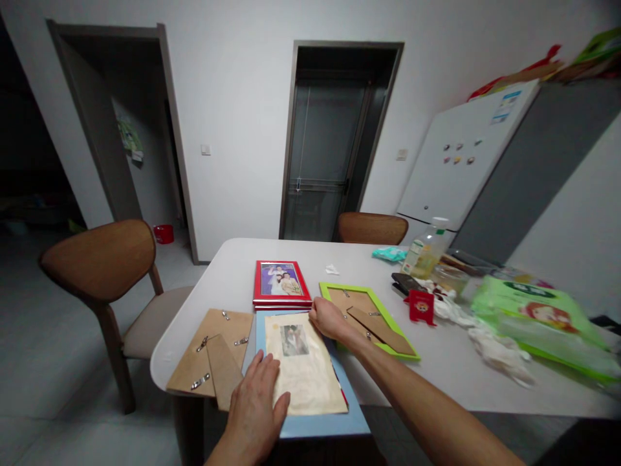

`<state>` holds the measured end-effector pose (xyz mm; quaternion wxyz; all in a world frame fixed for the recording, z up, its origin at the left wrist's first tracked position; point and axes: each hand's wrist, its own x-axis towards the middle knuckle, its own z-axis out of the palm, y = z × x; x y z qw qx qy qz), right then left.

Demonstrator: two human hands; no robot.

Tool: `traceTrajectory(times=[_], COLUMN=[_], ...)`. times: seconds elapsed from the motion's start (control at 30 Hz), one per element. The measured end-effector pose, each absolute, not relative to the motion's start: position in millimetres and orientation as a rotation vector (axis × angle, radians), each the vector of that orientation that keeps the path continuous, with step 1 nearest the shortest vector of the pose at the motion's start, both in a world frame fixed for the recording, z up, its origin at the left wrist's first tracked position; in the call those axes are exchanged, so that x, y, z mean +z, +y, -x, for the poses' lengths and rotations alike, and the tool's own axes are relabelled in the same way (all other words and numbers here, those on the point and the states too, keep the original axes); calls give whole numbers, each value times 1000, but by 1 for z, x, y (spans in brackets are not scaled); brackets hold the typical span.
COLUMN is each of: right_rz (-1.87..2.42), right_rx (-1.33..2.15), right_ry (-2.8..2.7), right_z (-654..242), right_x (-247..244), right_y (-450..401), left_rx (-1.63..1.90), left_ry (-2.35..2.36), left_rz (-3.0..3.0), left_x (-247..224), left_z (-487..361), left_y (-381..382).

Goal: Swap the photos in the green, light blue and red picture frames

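A cream paper (310, 382) with a small dark picture lies on a light blue board or frame (325, 426) at the table's front edge. My left hand (257, 401) rests on its left side, fingers spread. At the paper's top right corner my right hand (327, 318) is closed, its fingertips partly hidden. Behind the paper sits a red frame (283, 301) with a photo of people. To the right, a green frame (410, 354) lies back up with a brown stand. A brown backing board (228, 323) with metal clips lies on the left.
On the white table (233, 259) are a bottle (424, 255), a red item (421, 307), crumpled tissues (502, 353) and a green wipes pack (538, 310). Wooden chairs stand left (104, 259) and behind (372, 228). A refrigerator (451, 162) stands at the right.
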<state>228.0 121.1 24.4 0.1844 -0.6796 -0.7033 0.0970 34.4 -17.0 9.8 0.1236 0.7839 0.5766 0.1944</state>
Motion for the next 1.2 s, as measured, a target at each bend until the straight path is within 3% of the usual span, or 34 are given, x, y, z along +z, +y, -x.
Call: traceTrajectory(times=[0.27,0.47,1.2], right_rz=[1717,1518,1651], right_rx=[522,1064,943], right_ry=[-1759,-1497,-1411], right_z=[-216,-225,-211], right_x=[40,28,13], right_y=[98,66,80], left_rx=[537,646,785], left_ry=[1718,1689,1598], left_rz=[-2292,-2290,-2439], left_x=[9,2,-13], left_z=[-34,-33,-27], left_y=[-17,-19,-14])
